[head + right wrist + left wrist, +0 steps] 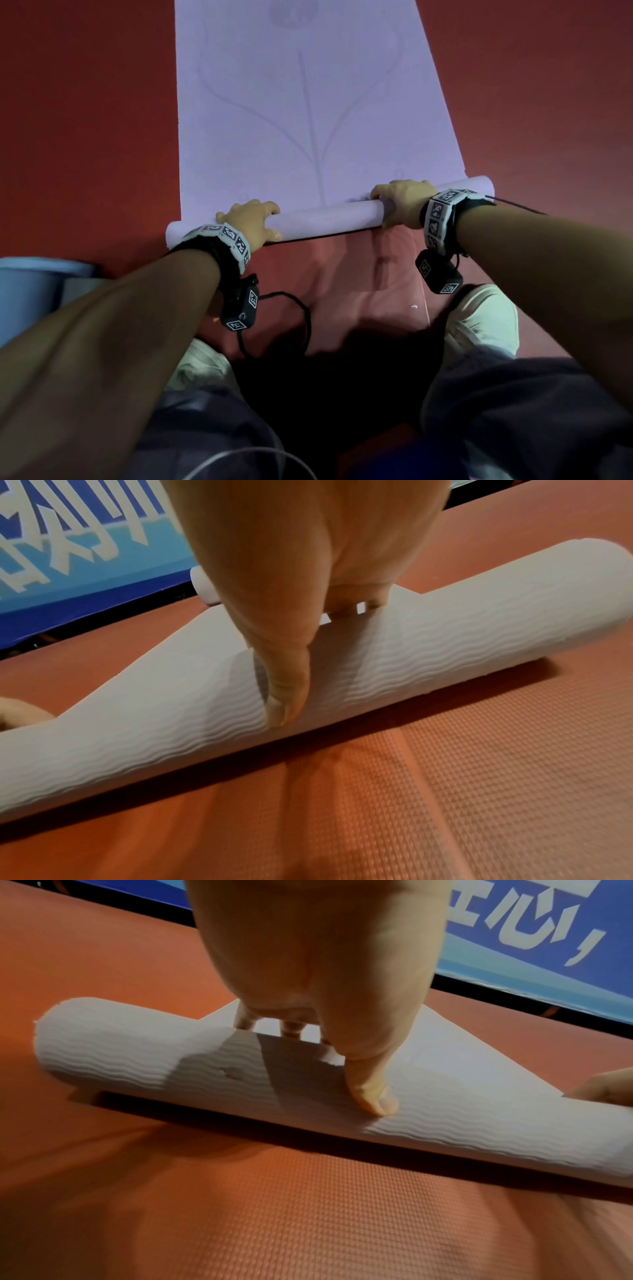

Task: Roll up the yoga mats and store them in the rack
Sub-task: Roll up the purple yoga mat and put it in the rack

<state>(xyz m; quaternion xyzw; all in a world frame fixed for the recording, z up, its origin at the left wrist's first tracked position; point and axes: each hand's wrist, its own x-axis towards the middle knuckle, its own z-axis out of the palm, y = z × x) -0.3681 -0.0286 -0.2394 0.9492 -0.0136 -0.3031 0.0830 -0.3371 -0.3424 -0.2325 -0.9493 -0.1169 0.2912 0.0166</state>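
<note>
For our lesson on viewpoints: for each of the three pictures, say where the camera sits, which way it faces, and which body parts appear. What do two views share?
Head: worn on the head, looking forward and down at the lilac mat; both forearms, left hand, right hand, knees.
Left wrist: looks along the left hand; its thumb presses the roll.
Right wrist: mirrors it; right thumb.
Shared: both wrist views show the roll, the red floor and a blue banner.

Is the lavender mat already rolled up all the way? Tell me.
No: the lavender mat lies mostly flat beyond the short roll under both hands.
</note>
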